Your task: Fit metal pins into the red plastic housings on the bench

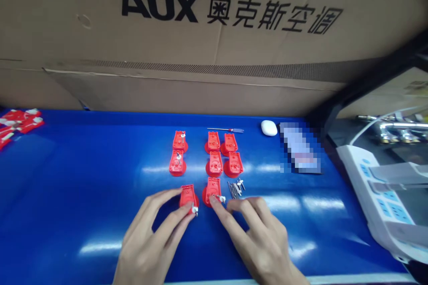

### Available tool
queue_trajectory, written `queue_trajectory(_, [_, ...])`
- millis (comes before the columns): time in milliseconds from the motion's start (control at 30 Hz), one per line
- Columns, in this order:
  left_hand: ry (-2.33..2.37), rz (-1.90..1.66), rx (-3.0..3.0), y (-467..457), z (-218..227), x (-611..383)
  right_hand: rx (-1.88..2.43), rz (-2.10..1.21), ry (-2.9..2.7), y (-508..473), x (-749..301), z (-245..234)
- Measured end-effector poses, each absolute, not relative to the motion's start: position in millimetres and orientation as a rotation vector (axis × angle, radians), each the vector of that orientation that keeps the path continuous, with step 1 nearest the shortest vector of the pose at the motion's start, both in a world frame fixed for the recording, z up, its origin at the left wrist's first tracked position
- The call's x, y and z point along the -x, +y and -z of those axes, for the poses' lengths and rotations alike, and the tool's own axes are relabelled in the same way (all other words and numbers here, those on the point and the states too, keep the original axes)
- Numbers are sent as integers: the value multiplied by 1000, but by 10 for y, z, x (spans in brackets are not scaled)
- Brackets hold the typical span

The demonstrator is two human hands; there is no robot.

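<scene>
A blue bench (pixel 100 178) runs beneath a large brown AUX carton (pixel 214 18) along its far edge. The left hand (pixel 150 236) holds a red plastic part (pixel 188 197) in a narrow grip between thumb and fingers, with a small white-tipped pin (pixel 194 210) at its near end. The right hand (pixel 259 240) sits low, its forefinger touching a second red part (pixel 212 189); whether it holds anything, I cannot tell. A small heap of metal pins (pixel 235 189) lies just right of that part. Six more red parts (pixel 216 163) stand in rows beyond. Farther back lie a screwdriver (pixel 225 130), a white case (pixel 269 128) and a blurred packet (pixel 299 147). A white power strip (pixel 377 187) sits at the right edge, and a pile of red pieces (pixel 20 120) at the far left, with blue bench stretching well left of the hands.
</scene>
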State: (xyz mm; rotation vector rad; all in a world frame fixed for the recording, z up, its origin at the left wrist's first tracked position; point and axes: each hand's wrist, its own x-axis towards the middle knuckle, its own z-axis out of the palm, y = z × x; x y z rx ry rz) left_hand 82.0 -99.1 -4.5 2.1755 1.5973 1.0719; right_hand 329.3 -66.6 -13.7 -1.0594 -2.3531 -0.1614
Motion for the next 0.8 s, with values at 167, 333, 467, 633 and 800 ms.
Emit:
queue_trajectory(167, [1592, -1048, -2314, -1190, 62, -681, 930, 138, -2364, -595, -3252, 68])
queue_trajectory(333, [1646, -910, -2473, -1313, 79, -581, 841, 168, -2394, -546, -3130, 89])
queue_trajectory(467, [1628, -939, -2423, -1337, 102, -563, 835, 234, -2381, -417, -2974, 71])
queue_trajectory(633, [1655, -1128, -2112, -1335, 144, -623, 914, 347, -2346, -118, -2820, 32])
queue_trajectory(800, [1609, -1274, -1823, -1276, 188, -765, 1076, 386, -2324, 133, -2721, 15])
